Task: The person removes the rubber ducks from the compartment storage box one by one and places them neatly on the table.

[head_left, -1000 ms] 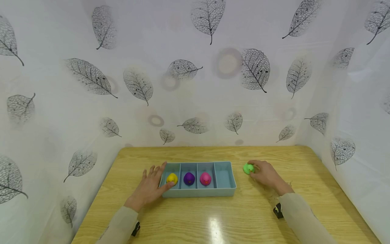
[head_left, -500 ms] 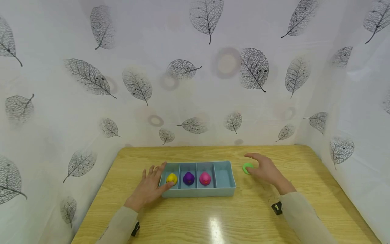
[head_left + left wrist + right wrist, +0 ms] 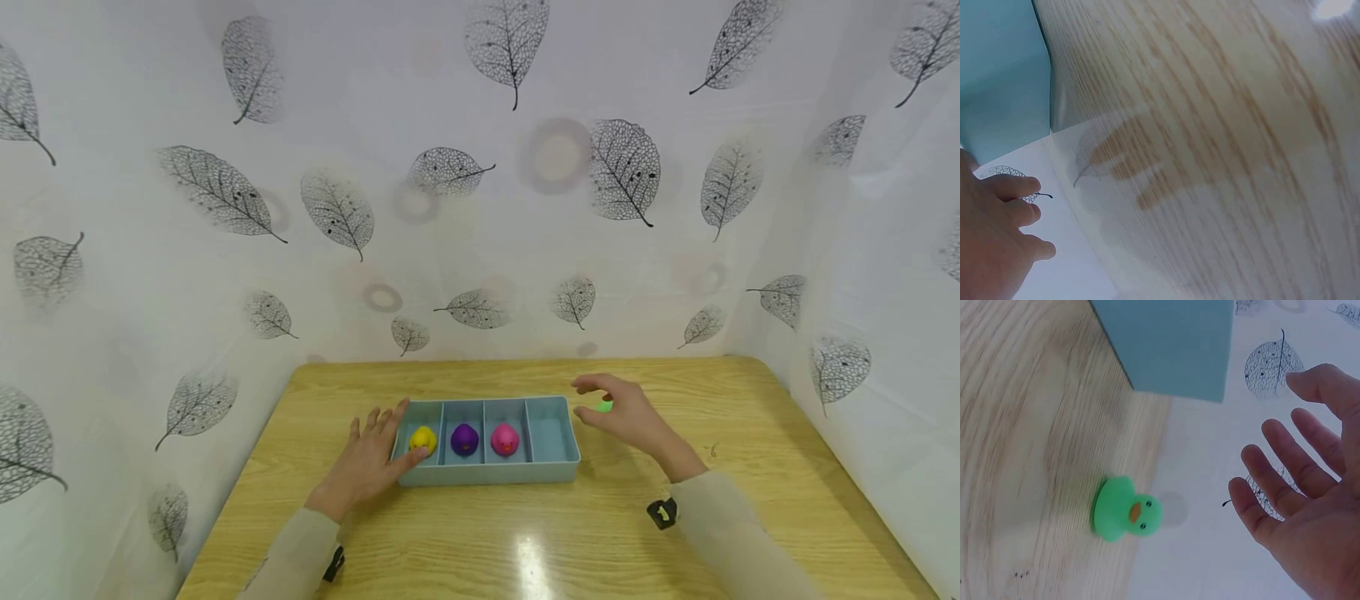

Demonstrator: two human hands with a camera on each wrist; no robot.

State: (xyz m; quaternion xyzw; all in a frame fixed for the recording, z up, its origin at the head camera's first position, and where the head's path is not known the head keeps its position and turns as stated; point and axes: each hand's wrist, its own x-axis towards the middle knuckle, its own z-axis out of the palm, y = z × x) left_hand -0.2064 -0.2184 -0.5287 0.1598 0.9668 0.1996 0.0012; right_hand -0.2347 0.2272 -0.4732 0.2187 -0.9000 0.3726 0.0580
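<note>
A blue-grey divided box (image 3: pixel 487 474) lies on the table with a row of compartments. From the left, its compartments hold a yellow rubber duck (image 3: pixel 422 438), a purple rubber duck (image 3: pixel 465 439) and a pink rubber duck (image 3: pixel 505 439); the rightmost one is bare. My left hand (image 3: pixel 366 461) rests at the box's left end, fingers spread, thumb reaching over the front rim by the yellow duck. On the table right of the box stands a green rubber duck (image 3: pixel 1121 509). In the head view my right hand (image 3: pixel 626 414) partly hides it, fingers and thumb apart with nothing between them.
The wood-grain table (image 3: pixel 450 542) ends at a pale curtain (image 3: pixel 480 250) printed with leaves, which also runs along both sides. A black strap piece (image 3: pixel 663 513) shows at the right sleeve.
My right hand has let go of the green duck, opened its fingers and moved left toward the box's right end. My left hand and the box have stayed put.
</note>
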